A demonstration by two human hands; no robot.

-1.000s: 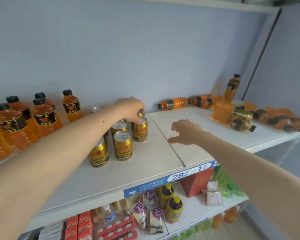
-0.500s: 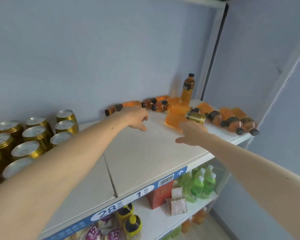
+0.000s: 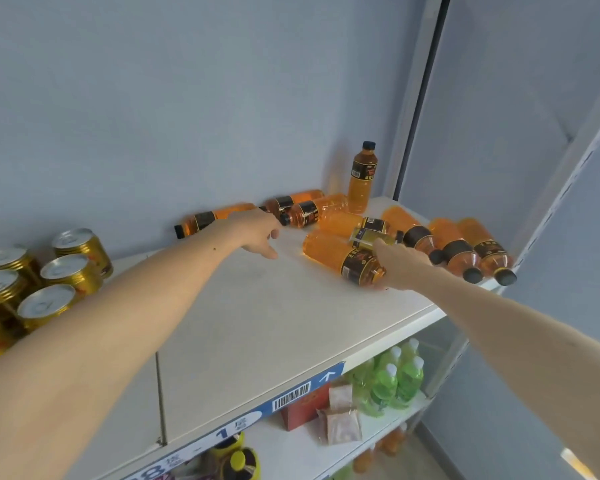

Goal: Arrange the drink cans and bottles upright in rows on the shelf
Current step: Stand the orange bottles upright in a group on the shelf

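Nearest orange drink bottle (image 3: 340,256) lies on its side on the white shelf (image 3: 257,323), right half, cap end toward the front edge. Right hand (image 3: 397,268) is on its neck end, fingers curled around it; the cap itself is hidden under the hand. A gold can (image 3: 371,236) lies tipped over just behind that bottle, against a second lying bottle (image 3: 347,223).

Three more bottles (image 3: 458,249) lie side by side at the right end, black caps pointing at the front edge. Another three bottles (image 3: 291,211) lie along the back wall. One upright bottle (image 3: 361,178) stands in the back right corner.

Left hand (image 3: 260,230) hovers over the shelf just in front of the back-wall bottles, fingers loosely spread, holding nothing.

Upright gold cans (image 3: 45,282) are grouped in rows at the left end, well apart from the bottles.

Lower shelf (image 3: 291,441): green bottles (image 3: 392,379), a red box (image 3: 300,408), small packets (image 3: 342,420), yellow-capped bottles (image 3: 236,459). Blue price strip (image 3: 291,396) with a barcode runs along the upper shelf's front edge.
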